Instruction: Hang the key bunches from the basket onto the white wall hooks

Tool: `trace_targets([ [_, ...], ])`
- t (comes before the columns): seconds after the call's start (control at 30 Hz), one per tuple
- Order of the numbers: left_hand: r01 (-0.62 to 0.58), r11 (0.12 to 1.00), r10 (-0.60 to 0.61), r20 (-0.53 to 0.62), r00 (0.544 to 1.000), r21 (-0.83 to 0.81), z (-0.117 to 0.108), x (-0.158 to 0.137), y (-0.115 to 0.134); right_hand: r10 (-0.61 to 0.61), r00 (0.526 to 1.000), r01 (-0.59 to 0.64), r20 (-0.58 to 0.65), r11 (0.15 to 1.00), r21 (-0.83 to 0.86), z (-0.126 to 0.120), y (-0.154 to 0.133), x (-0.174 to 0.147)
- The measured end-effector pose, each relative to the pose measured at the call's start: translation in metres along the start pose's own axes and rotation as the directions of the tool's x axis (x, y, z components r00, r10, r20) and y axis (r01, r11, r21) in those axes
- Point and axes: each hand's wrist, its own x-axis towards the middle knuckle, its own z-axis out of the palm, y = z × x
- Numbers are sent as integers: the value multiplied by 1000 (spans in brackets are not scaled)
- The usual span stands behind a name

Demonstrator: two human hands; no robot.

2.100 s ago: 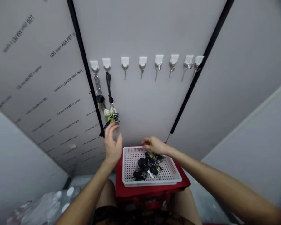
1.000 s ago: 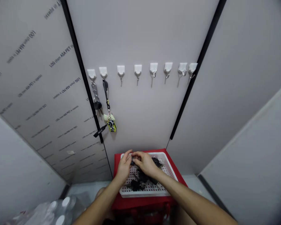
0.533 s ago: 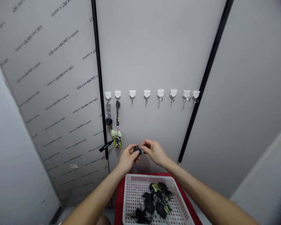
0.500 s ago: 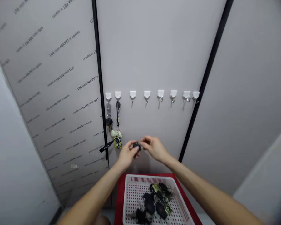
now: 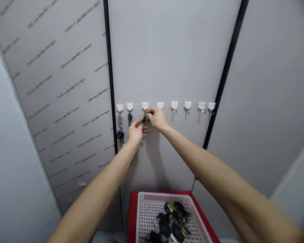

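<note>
Both hands are raised to the third white wall hook (image 5: 145, 106) from the left. My left hand (image 5: 136, 132) is closed on a small black key (image 5: 143, 120) just below that hook. My right hand (image 5: 157, 118) pinches the upper end of the same key, its fingertips touching or close to the metal hook. Whether the key's ring is over the hook I cannot tell. Left of my hands, a bunch of keys (image 5: 120, 135) hangs from the first hook and a black strap (image 5: 130, 118) from the second; my left hand partly covers what dangles below the strap.
Several more white hooks (image 5: 187, 106) run to the right along the grey panel. Below stands a white perforated basket (image 5: 141, 216) holding a pile of keys (image 5: 167, 224), on a red surface (image 5: 133, 216). Black strips (image 5: 224, 74) edge the panel.
Both hands have risen from low on the panel to the third hook, carrying the key up with them. The view has shifted slightly.
</note>
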Motion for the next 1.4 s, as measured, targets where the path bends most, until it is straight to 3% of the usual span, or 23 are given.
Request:
trace_targets([
  [0.13,42,999,-41,8,999,-34,-1,-3,-7,-4,1000,4,1,999,-39,4,4,-2],
  [0.33,-4,999,6,34,999,-52,2,-3,-3,-127,987,118,-96,988,-96,2,1,1],
  [0.53,67,994,-73,62,995,92,0,-6,-8,-102,995,104,18,968,-227,0,-3,1],
  [0.67,140,978,-153,76,985,154,-12,-28,-29,-181,983,179,19,946,-270,-8,12,-27],
  [0.73,164,959,-196,120,973,231,-22,-46,-51,-158,981,184,114,944,-275,-11,32,-56],
  [0.8,161,917,-247,202,948,366,-34,-69,-80,-82,941,176,329,948,-266,-14,58,-93],
  [0.83,140,885,-272,251,929,443,-40,-82,-96,-32,888,169,459,950,-261,-16,73,-115],
  [0.93,22,752,-359,382,852,659,-58,-122,-142,120,641,152,758,948,-279,-23,113,-181],
  [1.0,-69,650,-420,433,798,757,-67,-144,-165,210,552,151,807,927,-344,-29,134,-215],
  [1.03,-119,603,-437,451,778,789,-70,-152,-173,242,547,157,802,911,-382,-33,142,-228],
  [1.1,-215,531,-440,484,757,820,-72,-161,-182,280,580,180,765,872,-455,-38,152,-245],
  [1.2,-279,477,-439,501,746,834,-72,-163,-185,294,600,243,744,819,-519,-40,157,-253],
  [1.3,-250,474,-490,489,722,844,-72,-160,-185,317,556,283,768,797,-534,-39,158,-252],
  [1.4,-149,503,-538,443,717,851,-74,-159,-187,321,532,253,784,823,-509,-38,156,-250],
])
